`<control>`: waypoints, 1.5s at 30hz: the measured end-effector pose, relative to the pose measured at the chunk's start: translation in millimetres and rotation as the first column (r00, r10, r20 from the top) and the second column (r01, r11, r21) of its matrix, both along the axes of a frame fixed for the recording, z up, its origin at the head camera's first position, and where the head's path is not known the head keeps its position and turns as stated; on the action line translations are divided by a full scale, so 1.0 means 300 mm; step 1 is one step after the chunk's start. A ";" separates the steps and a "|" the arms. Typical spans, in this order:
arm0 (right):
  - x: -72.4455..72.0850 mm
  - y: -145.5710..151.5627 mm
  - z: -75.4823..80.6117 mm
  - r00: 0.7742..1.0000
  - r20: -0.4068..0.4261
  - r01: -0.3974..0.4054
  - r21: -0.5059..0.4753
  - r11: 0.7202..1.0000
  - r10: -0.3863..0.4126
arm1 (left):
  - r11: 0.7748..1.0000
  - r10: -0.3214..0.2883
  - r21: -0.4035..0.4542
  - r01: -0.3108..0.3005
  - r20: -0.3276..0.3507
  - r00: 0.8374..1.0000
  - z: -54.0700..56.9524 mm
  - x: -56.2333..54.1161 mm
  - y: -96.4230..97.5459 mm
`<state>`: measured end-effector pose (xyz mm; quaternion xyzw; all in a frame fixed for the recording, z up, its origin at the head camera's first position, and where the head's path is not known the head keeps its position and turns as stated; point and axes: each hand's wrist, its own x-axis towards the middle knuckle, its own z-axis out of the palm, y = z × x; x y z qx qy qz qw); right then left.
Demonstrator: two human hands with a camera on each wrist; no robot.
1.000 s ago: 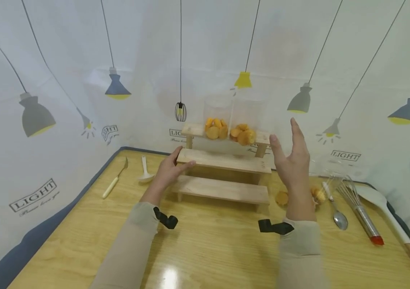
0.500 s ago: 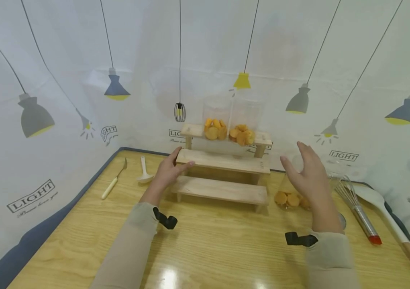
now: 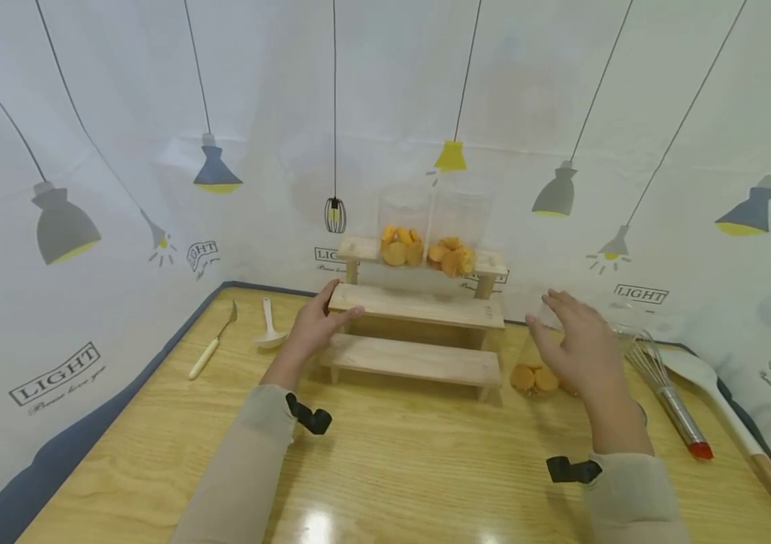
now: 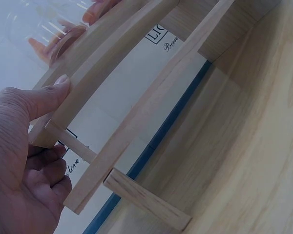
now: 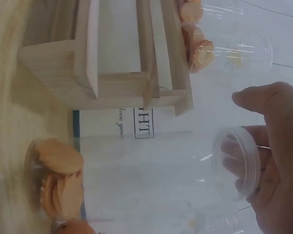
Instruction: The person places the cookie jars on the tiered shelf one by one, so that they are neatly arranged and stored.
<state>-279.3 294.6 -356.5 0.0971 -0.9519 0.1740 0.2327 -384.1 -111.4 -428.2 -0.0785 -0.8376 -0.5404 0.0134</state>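
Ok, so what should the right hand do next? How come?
The right hand should probably close its thumb onto the rim of the clear jar: in the right wrist view its fingers are behind the rim, but the thumb stands apart. The left hand is busy holding the wooden shelf.

Three shelf boards, two shelved jars, one whisk.

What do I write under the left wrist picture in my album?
A left hand grips one end of a wooden stepped shelf, orange snacks nearby.
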 end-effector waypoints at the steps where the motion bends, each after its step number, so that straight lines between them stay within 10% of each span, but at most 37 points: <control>1: 0.004 0.000 -0.004 1.000 -0.011 -0.010 -0.006 1.000 0.010 | 1.000 -0.002 0.004 0.002 -0.001 1.000 -0.002 -0.001 0.000; 17: 0.059 -0.004 -0.076 0.912 -0.336 -0.268 -0.057 0.962 0.234 | 1.000 -0.010 0.015 0.010 -0.007 1.000 -0.004 0.007 -0.001; 25: 0.070 0.012 -0.177 0.923 -0.363 -0.228 -0.244 0.943 0.130 | 1.000 -0.005 0.002 0.005 -0.015 1.000 -0.007 0.004 0.003; 29: 0.079 0.003 -0.233 0.951 -0.306 -0.182 -0.420 0.889 0.050 | 1.000 -0.001 0.000 0.001 -0.013 1.000 -0.005 0.003 0.003; 36: 0.073 -0.011 -0.310 0.988 -0.120 -0.151 -0.700 0.698 0.094 | 1.000 -0.007 -0.003 0.007 -0.020 1.000 -0.012 -0.003 -0.002; 45: 0.051 -0.003 -0.404 0.997 -0.038 -0.072 -0.751 0.657 0.066 | 1.000 -0.008 0.006 0.008 -0.026 1.000 -0.011 0.000 -0.002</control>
